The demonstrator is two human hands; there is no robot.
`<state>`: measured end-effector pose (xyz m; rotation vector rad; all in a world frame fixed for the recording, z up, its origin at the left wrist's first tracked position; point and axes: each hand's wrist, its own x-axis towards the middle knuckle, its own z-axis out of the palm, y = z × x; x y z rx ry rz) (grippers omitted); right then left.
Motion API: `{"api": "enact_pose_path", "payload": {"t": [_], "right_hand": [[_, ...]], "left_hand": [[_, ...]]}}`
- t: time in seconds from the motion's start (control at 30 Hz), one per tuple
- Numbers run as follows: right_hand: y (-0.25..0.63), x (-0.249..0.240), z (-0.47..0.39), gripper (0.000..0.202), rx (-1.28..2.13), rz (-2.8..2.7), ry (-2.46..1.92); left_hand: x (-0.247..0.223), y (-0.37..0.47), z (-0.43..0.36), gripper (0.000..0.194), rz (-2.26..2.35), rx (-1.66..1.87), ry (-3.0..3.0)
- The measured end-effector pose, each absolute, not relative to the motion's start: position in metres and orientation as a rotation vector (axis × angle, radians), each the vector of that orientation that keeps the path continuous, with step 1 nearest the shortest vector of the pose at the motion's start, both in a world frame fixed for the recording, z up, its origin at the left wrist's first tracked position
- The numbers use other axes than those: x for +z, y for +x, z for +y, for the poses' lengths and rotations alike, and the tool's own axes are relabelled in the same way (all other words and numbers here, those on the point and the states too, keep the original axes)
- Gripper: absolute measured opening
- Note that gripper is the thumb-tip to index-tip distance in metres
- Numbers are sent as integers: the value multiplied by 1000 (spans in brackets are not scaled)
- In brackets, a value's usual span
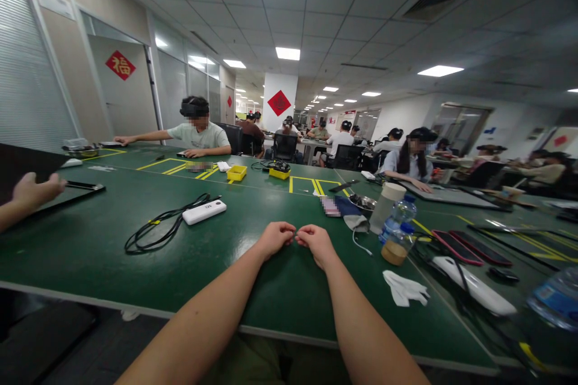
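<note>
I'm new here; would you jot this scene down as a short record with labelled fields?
Surface: green table
Hands: left hand and right hand, both pinched, tips nearly meeting
Held: anything in them is too small to tell
To their left: white device
To their right: crumpled white cloth, bottle of brown liquid
Farther off: yellow tray
Left edge: another person's hand

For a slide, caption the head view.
Left hand and right hand close together at a green table, white device off to the left.
</note>
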<state>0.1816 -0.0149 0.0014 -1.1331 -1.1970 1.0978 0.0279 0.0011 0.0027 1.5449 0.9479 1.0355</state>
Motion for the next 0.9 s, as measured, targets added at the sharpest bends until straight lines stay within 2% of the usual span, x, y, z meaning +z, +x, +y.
{"api": "enact_pose_path", "payload": {"t": [0.53, 0.7, 0.9], "right_hand": [[183, 0, -15, 19, 1181, -1191, -1116], [185, -2, -14, 21, 1123, -1200, -1135], [184, 2, -18, 17, 1241, -1151, -1119]], "left_hand": [[-3, 28, 6, 18, 902, 1048, 1515], [0, 26, 3, 18, 949, 1104, 1563], [3, 27, 0, 17, 1075, 1092, 1534]]}}
